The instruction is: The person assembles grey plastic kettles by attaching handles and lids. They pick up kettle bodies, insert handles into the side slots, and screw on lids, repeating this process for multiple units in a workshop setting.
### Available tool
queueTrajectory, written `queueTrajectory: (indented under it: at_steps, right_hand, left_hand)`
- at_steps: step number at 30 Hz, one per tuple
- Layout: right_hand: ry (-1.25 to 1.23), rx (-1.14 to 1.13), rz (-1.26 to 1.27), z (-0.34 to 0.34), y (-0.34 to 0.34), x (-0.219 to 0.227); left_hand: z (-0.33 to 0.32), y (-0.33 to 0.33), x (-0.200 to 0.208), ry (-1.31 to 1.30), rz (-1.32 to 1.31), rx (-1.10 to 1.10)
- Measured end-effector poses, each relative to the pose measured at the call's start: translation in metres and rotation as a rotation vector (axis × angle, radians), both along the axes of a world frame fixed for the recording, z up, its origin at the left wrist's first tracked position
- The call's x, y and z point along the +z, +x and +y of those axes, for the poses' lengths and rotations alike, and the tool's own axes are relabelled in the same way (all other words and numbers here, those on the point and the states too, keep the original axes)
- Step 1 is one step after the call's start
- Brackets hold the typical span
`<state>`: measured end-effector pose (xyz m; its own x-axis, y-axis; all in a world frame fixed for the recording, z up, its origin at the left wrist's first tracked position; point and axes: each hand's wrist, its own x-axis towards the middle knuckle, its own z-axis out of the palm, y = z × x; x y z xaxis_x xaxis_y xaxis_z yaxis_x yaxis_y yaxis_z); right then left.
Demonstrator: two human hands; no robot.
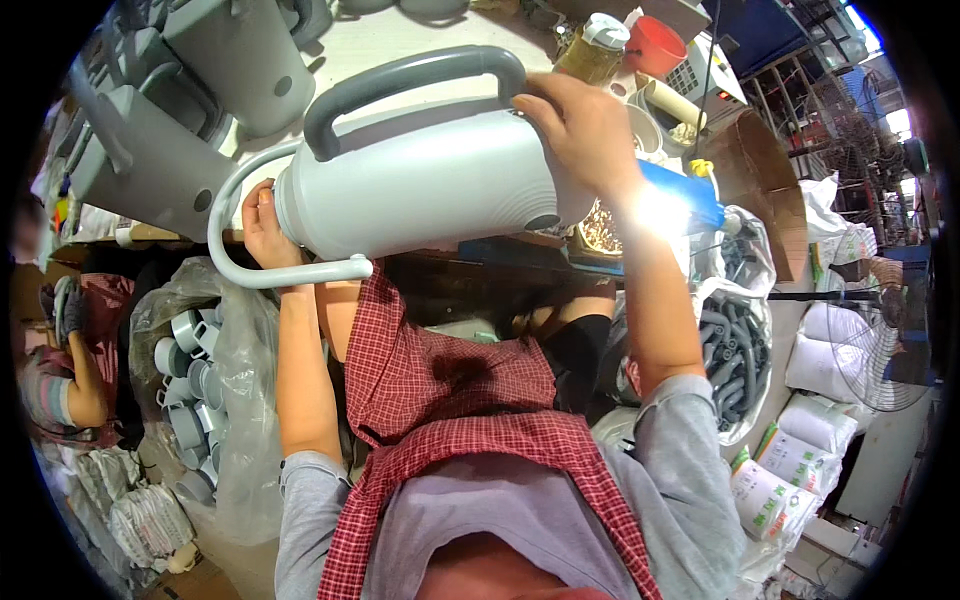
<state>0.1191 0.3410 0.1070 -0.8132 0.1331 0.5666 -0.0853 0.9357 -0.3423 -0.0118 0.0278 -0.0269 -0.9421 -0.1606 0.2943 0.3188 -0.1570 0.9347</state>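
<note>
A large pale grey thermos jug (420,185) lies on its side across the front of the table. Its dark grey side handle (415,72) faces up and away from me. At the left end a lighter grey curved carrying handle (222,235) loops out past the neck. My left hand (263,228) is closed around the neck, inside that loop. Over the right end lies my right hand (585,125), its thumb by the foot of the side handle and its fingers bent over the far side, partly hidden. A blue object (690,195) with a bright glare beside it is near my right wrist.
Several grey jugs (245,65) stand at the back left. A tray of small brass-coloured pieces (602,232), a red cup (655,45) and a lidded jar (592,50) are right. Bags hold grey handles (735,350) and cup-shaped parts (195,380). Another person's gloved hands (65,305) show far left.
</note>
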Motion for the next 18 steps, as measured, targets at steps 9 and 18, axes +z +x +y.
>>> queueTrajectory:
  at_steps: [9,18]
  right_hand:
    - [-0.405,0.142,-0.002,-0.003,-0.006,0.003]
    - [-0.455,0.111,0.268,0.010,0.025,0.020]
  left_hand:
    - [-0.003,-0.001,0.010,0.057,0.040,0.039]
    - [-0.012,-0.006,0.025,0.134,-0.036,-0.002]
